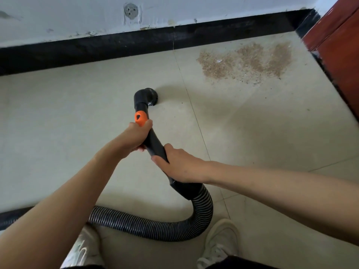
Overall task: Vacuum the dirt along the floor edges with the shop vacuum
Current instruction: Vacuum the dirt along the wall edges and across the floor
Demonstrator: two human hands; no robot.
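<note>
A black vacuum wand (155, 146) with an orange collar (140, 118) runs away from me to a round black nozzle (150, 97) that sits on the pale tiled floor. My left hand (134, 138) grips the wand just below the orange collar. My right hand (177, 166) grips it lower down, near the cuff where the ribbed hose (147, 228) joins. A patch of brown sawdust-like dirt (246, 62) lies on the floor to the right of the nozzle, near the corner and apart from it.
A black baseboard (136, 42) runs along the scuffed white wall (77, 14) ahead. A reddish-brown wooden door or frame (338, 41) closes the right side. The hose loops behind my two light shoes (221, 241) at the bottom.
</note>
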